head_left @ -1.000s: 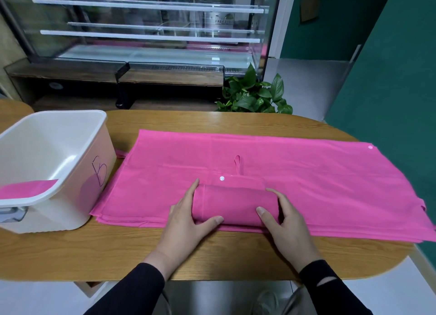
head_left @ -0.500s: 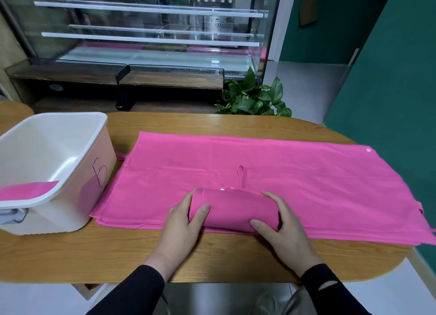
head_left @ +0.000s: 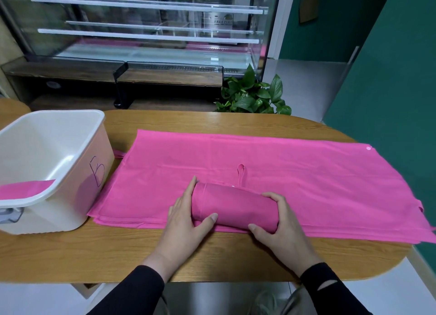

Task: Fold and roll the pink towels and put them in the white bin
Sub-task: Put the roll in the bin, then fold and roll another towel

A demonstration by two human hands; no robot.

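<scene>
Your left hand point(head_left: 182, 217) and right hand point(head_left: 280, 222) clasp the rolled towel's point(head_left: 232, 207) ends so it stays tight, right of the white bin point(head_left: 94, 135).

Pink towels point(head_left: 271, 173), a white bin point(head_left: 54, 154) marked with a purple scrawl, wood-grain brown tabletop point(head_left: 212, 255), black sleeves point(head_left: 132, 293), green plant point(head_left: 252, 95).

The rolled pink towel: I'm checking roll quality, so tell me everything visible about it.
The rolled pink towel is a smooth, fairly tight cylinder of thin pink cloth lying on its side, on top of the stack of flat pink towels near the table's front edge. A small white snap shows at its top. The left hand cups its left end and the right hand grips its right end.
</scene>
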